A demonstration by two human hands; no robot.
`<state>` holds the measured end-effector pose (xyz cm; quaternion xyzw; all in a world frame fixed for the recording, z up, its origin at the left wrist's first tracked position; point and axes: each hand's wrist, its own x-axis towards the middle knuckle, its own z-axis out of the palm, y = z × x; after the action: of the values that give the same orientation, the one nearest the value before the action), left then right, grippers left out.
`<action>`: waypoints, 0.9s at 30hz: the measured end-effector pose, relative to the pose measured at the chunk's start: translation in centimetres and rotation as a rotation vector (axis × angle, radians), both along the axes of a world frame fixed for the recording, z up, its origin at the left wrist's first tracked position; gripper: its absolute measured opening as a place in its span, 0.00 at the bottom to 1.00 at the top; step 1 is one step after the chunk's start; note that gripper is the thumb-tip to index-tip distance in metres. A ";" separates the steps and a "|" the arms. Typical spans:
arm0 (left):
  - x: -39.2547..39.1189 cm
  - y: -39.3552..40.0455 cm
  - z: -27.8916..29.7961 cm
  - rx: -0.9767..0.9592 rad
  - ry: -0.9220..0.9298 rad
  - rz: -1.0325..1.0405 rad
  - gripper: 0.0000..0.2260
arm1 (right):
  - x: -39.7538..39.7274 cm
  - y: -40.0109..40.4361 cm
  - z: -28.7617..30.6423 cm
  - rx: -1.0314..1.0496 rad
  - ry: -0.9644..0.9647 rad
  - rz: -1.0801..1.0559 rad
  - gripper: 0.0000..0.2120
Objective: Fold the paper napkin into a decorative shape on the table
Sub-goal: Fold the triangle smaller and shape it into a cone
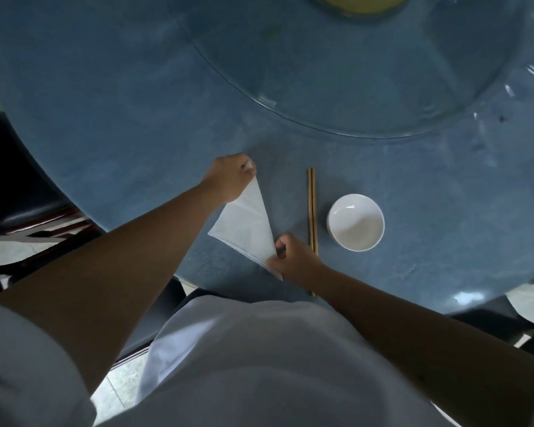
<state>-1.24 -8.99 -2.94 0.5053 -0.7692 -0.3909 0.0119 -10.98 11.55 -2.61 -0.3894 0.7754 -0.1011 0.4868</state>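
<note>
A white paper napkin [247,224], folded into a triangle, lies on the blue table [121,134] in front of me. My left hand [228,175] pinches the napkin's far corner between thumb and fingers. At the near corner, close to the table's front edge, my right hand [293,257] pinches the paper. The triangle stretches flat between the two hands, its third corner pointing left.
A pair of wooden chopsticks [312,211] lies just right of the napkin, next to a white bowl [355,221]. A glass turntable [352,72] covers the far middle of the table. Dark chairs stand at the left and right edges.
</note>
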 end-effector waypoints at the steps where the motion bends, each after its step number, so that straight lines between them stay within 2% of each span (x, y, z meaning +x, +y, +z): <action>1: -0.1 0.1 0.0 -0.031 0.010 -0.035 0.08 | 0.0 0.1 0.1 0.000 0.001 -0.005 0.15; 4: 0.8 1.2 -0.3 -0.140 -0.004 -0.139 0.19 | 0.0 0.2 0.2 -0.005 0.078 0.037 0.22; 7: 3.1 4.0 -0.5 -0.223 -0.072 -0.218 0.26 | -0.4 0.3 0.3 -0.001 0.114 0.115 0.23; 12: 8.3 9.5 -1.7 -0.406 -0.216 -0.513 0.29 | -0.9 0.0 0.2 -0.035 0.082 0.332 0.26; 15: 10.0 11.4 -2.7 -0.454 -0.276 -0.542 0.30 | -1.0 0.0 0.0 -0.055 0.116 0.470 0.27; 18: 11.1 12.1 -3.5 -0.472 -0.327 -0.591 0.34 | -1.3 -0.2 -0.1 -0.060 0.096 0.508 0.27; 21: 11.3 12.2 -3.4 -0.460 -0.368 -0.586 0.35 | -1.6 -0.2 -0.5 -0.081 0.104 0.551 0.25; 27: 11.7 13.1 -3.1 -0.432 -0.420 -0.536 0.35 | -1.5 -0.2 -0.6 -0.181 0.305 0.747 0.12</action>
<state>10.48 4.11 -6.04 0.3416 -0.9239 -0.0976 -0.1422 -12.47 11.39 -3.26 -0.6959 0.6319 0.0737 0.3331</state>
